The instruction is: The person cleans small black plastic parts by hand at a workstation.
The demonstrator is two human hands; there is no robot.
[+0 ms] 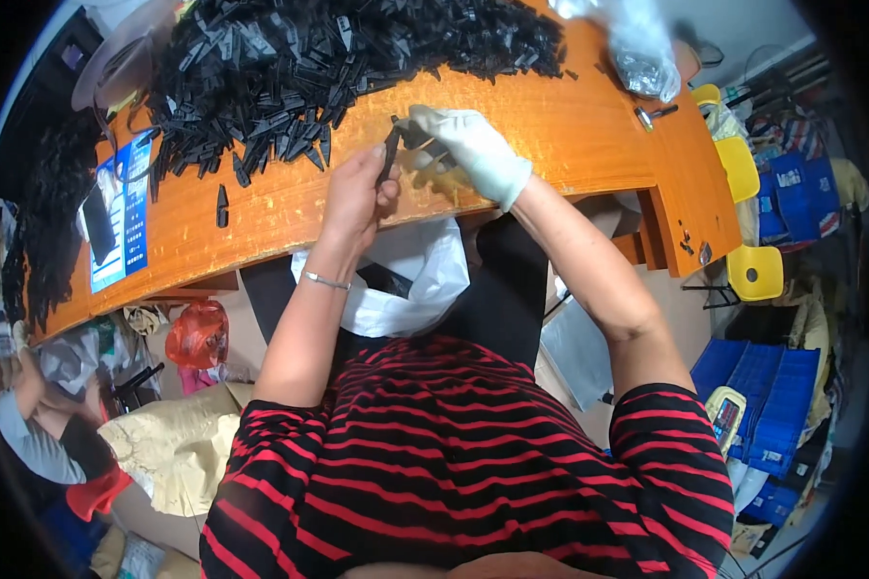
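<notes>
My left hand point(353, 193) is bare and closed around a slim black plastic clip-like piece point(391, 154), held upright above the table's near edge. Beside it is my right hand point(473, 150) in a white glove, its fingers curled and its thumb and fingertips close to the top of that piece. Something dark shows under the gloved fingers; whether it is a second piece is hard to make out. Beyond both hands spreads a large heap of similar black pieces point(261, 87). A single black piece point(222, 206) lies apart on the wood to the left.
Below the edge of the orange wooden table point(550, 106), a white bag point(434, 299) hangs open at my lap. A blue printed sheet point(133, 222) lies at left, a clear plastic bag point(642, 68) at far right. Yellow stools point(755, 273) stand right; another person point(43, 425) sits lower left.
</notes>
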